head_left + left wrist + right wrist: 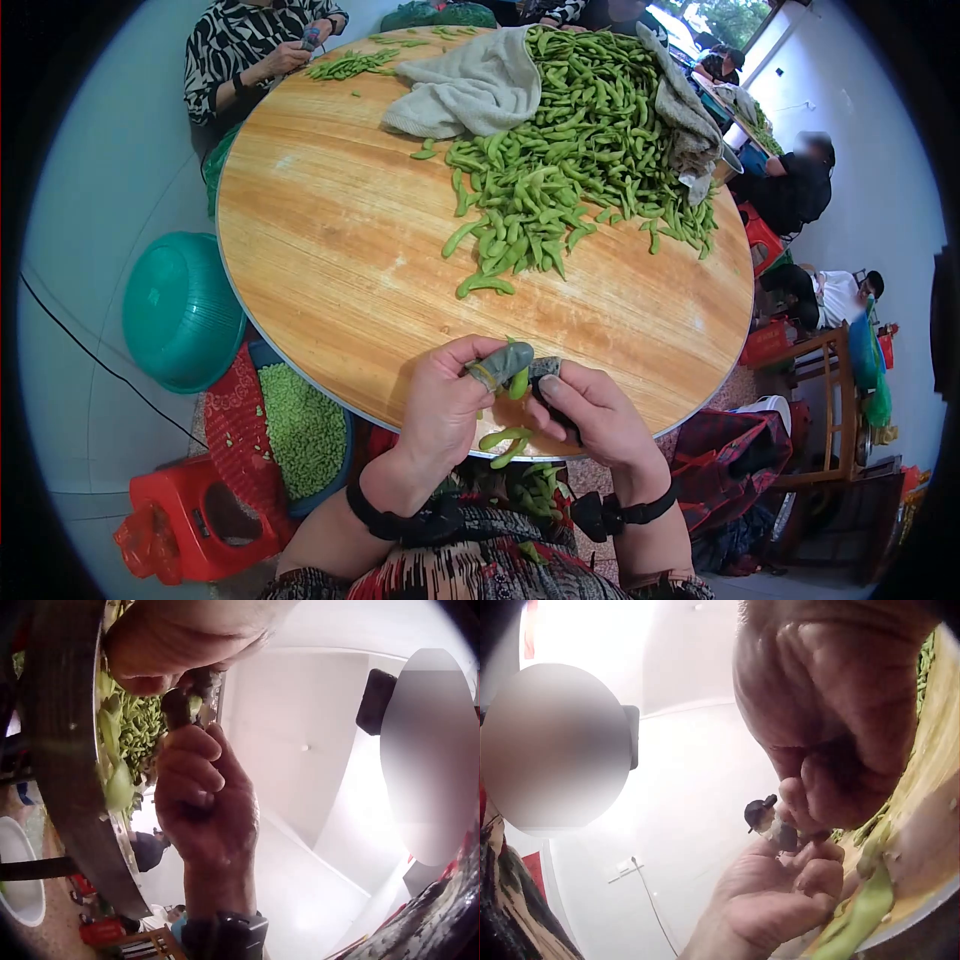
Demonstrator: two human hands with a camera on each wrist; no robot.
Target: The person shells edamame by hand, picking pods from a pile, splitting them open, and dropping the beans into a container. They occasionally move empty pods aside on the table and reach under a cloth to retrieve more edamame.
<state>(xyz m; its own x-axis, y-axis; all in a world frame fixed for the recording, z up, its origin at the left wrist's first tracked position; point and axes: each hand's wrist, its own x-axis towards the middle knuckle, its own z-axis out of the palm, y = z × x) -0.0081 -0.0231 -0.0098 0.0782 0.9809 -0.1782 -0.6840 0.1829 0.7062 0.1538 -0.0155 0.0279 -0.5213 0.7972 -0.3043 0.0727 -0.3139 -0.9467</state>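
Just over the table's near edge, my left hand (445,400) pinches a green soybean pod (518,384) beneath its thumb, which wears a grey cover. From the other side my right hand (605,415) meets it, fingers curled in dark covers and thumb at the pod's end. Loose pods (505,437) lie below the hands at the rim. In the left wrist view the right hand (206,795) shows its curled fingers. Knuckles of my right hand (832,712) hide most of the pod in the right wrist view.
A large heap of pods (600,130) covers the far part of the round wooden table (330,220), beside a grey cloth (470,85). At lower left stand a basin of shelled beans (300,425), a green basin (180,310) and a red stool (190,510). Other people sit around.
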